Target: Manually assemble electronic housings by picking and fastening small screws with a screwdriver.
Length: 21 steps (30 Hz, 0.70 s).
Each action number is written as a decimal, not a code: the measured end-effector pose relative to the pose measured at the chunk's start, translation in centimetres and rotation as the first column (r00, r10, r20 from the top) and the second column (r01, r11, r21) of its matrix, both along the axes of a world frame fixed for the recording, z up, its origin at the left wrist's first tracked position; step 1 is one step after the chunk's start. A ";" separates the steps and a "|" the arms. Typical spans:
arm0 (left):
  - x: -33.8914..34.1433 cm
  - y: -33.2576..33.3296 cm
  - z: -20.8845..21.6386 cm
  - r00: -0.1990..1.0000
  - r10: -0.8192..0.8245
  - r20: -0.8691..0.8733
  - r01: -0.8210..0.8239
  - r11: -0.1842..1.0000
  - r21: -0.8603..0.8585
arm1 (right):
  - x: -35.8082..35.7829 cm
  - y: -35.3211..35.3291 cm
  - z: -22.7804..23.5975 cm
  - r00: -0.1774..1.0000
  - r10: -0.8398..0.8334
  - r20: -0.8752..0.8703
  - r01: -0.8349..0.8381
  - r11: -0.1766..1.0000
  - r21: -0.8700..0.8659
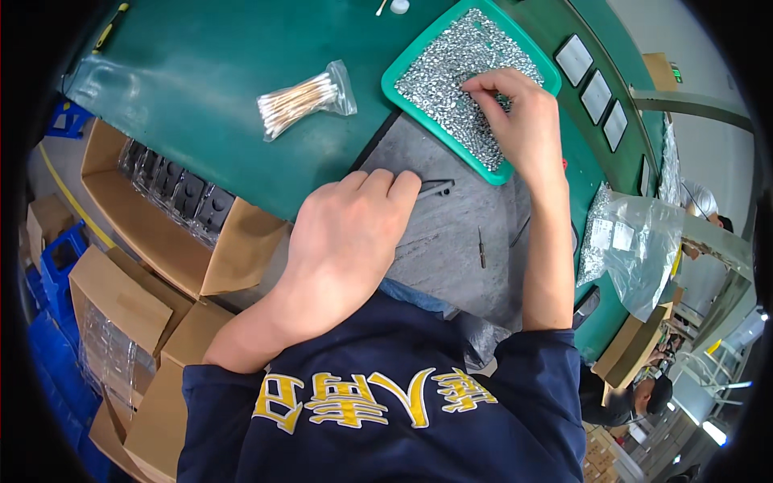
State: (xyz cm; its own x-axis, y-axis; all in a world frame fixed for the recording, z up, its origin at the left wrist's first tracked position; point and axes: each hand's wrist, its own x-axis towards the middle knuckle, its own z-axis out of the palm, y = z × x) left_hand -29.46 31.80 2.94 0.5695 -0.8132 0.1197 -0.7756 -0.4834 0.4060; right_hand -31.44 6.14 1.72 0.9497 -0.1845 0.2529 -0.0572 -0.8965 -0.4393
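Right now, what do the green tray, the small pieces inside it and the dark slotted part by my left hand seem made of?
Green tray: probably plastic, with a smooth, evenly coloured rim.
Small pieces: likely bare metal, silvery with bright glints.
Dark slotted part by your left hand: coated metal or plastic; partly hidden, so I can't tell.

Swab bag [302, 103]: lying on the green counter [185, 105]
Yellow-handled tool [110, 29]: resting at upper left
Cardboard boxes [153, 233]: standing open at left
White panels [596, 96]: forming a row
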 end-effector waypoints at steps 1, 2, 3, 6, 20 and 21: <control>-0.2 0.0 0.5 1.000 -0.027 0.003 0.027 0.999 -0.030 | -0.2 0.0 -0.1 1.000 -0.027 0.012 0.026 0.999 0.033; -0.5 0.0 1.2 0.999 -0.048 0.007 0.048 0.997 -0.059 | -0.3 0.2 -0.1 0.999 -0.047 0.023 0.045 0.997 0.068; -0.8 0.0 1.8 0.998 -0.068 0.012 0.069 0.994 -0.089 | -0.4 0.3 -0.1 0.997 -0.067 0.034 0.063 0.993 0.101; -1.4 -0.5 1.9 0.995 -0.095 0.018 0.097 0.987 -0.125 | -1.1 0.1 0.1 0.995 -0.079 0.055 0.070 0.987 0.143; -1.8 -1.9 -0.2 0.994 -0.110 0.012 0.110 0.993 -0.042 | -3.0 -0.5 0.6 0.996 -0.082 0.045 0.072 0.981 0.180; -1.8 -2.0 -0.2 0.994 -0.109 0.013 0.109 0.993 -0.040 | -3.0 -0.3 0.8 0.999 -0.046 0.012 0.044 0.988 0.145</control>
